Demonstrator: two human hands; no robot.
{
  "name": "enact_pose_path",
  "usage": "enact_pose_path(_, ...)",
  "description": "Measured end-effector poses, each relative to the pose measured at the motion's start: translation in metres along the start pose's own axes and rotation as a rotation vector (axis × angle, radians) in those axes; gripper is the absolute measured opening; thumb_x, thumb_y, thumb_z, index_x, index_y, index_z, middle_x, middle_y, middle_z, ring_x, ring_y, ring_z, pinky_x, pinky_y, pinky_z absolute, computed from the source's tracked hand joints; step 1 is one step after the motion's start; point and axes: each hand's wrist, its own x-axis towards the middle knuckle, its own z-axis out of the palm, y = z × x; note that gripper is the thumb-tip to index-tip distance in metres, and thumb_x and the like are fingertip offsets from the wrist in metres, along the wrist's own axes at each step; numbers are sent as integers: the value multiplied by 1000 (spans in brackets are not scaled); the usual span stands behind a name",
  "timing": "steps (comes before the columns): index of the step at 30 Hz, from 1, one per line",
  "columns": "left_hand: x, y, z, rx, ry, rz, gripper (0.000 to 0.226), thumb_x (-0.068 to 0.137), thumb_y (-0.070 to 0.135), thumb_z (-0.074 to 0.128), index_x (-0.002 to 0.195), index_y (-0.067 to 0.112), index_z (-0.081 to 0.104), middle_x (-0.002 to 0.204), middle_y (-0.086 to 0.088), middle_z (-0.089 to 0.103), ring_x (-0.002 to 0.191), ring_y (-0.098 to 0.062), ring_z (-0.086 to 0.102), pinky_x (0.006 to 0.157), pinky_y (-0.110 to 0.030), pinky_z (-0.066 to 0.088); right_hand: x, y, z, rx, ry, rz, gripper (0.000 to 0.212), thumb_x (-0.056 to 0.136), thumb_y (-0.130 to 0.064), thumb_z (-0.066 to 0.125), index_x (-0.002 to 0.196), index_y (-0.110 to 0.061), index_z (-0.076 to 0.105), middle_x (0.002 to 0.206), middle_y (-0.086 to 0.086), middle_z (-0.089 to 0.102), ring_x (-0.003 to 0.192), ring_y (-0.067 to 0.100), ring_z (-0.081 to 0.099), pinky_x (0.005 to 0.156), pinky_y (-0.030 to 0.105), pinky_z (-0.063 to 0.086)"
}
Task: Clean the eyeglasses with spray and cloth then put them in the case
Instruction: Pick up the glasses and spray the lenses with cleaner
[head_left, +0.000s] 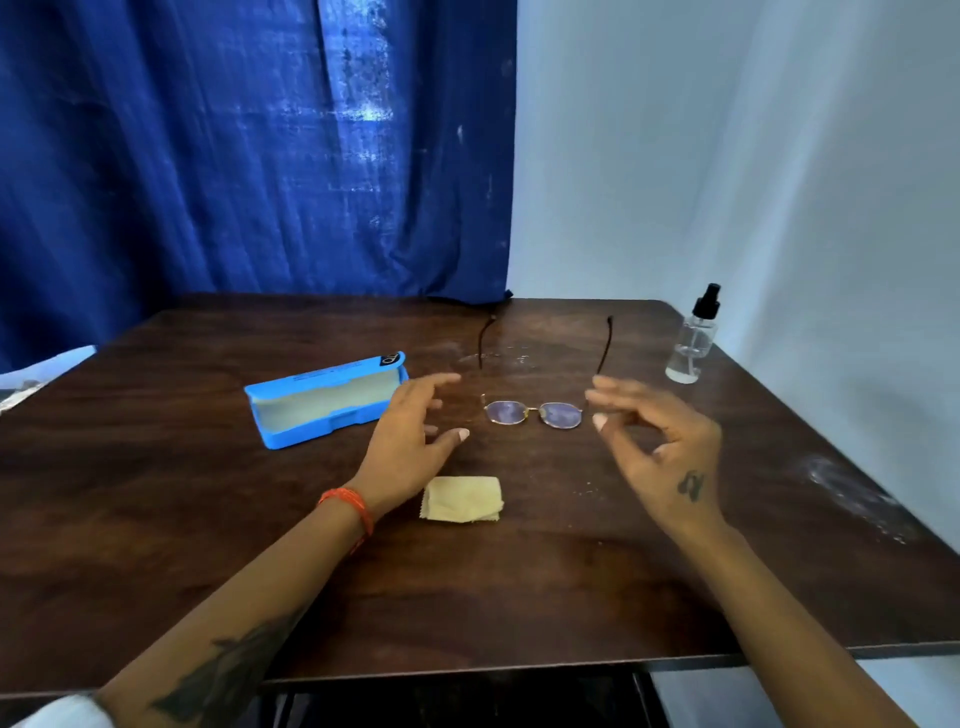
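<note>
The thin gold wire-rimmed eyeglasses (535, 413) lie mid-desk (519, 571), temples unfolded, between the spread, empty left hand (410, 441) and right hand (660, 447); light and probably fragile, they look best pinched at the hinges, off the lenses.

The left hand (410, 441) has an orange thread bracelet (349, 506) at the wrist and a dark forearm tattoo (228, 670); the right hand (660, 452) has a small tattoo (691, 486).
</note>
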Motion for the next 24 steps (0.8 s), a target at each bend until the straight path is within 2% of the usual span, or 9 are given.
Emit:
enact_pose_path(3, 21, -3, 12, -52, -46, -47, 74, 77, 10, 70, 136, 31, 32, 138, 1, 35, 118, -10, 42, 91, -27, 45, 17, 16, -10, -21, 183, 35, 27, 76, 2, 68, 100, -11, 69, 103, 2, 68, 89, 18, 65, 75, 26, 53)
enact_pose_path(6, 38, -4, 23, -107, -80, -86, 84, 75, 7, 72, 140, 33, 25, 145, -4, 32, 121, -12, 38, 97, -32, 43, 40, 37, -15, -84, 325, 125, 36, 75, -10, 67, 110, -19, 64, 109, -6, 62, 88, 16, 61, 80, 16, 50)
enact_pose_path(8, 45, -6, 28, -142, -86, -106, 85, 75, 4, 72, 140, 32, 25, 146, -5, 33, 126, -16, 39, 100, -35, 42, 57, 54, -16, -124, 370, 180, 44, 75, -12, 67, 117, -23, 58, 120, -4, 57, 101, 19, 58, 89, 29, 50)
enact_pose_path(10, 50, -8, 33, -200, -94, -121, 84, 74, 2, 71, 140, 30, 26, 146, -5, 34, 129, -20, 39, 102, -36, 41, 73, 73, -16, -204, 366, 228, 53, 75, -12, 69, 124, -19, 50, 132, 6, 50, 118, 26, 50, 98, 45, 44)
enact_pose_path(11, 51, -10, 36, -225, -97, -123, 84, 74, 1, 71, 141, 29, 27, 146, -5, 35, 130, -21, 39, 103, -35, 41, 79, 83, -15, -257, 349, 253, 58, 75, -12, 69, 128, -16, 46, 137, 10, 44, 123, 28, 44, 102, 44, 40)
enact_pose_path(13, 54, -12, 40, -252, -94, -119, 83, 75, -1, 70, 140, 29, 29, 144, -5, 37, 128, -21, 41, 103, -35, 41, 87, 101, -13, -338, 312, 321, 67, 76, -12, 70, 135, -15, 38, 144, 15, 33, 130, 31, 34, 105, 32, 31)
enact_pose_path(17, 59, -16, 45, -259, -83, -99, 75, 77, -2, 67, 134, 32, 35, 136, 0, 45, 120, -15, 48, 96, -27, 44, 92, 134, -8, -431, 235, 420, 80, 76, -8, 68, 143, -16, 24, 150, 18, 22, 137, 32, 23, 108, 33, 22)
enact_pose_path(20, 61, -20, 46, -240, -80, -90, 68, 77, -2, 67, 131, 30, 40, 128, 3, 50, 112, -10, 53, 88, -17, 45, 94, 150, -6, -394, 222, 457, 85, 76, -6, 68, 144, -18, 20, 143, 16, 35, 131, 30, 35, 104, 38, 31)
enact_pose_path(24, 62, -21, 47, -192, -35, -105, 52, 78, -3, 65, 119, 24, 52, 121, 1, 56, 102, -4, 56, 78, -11, 48, 93, 162, -3, -432, 207, 511, 83, 80, -6, 63, 144, -28, 16, 124, 13, 52, 106, 33, 56, 86, 39, 45)
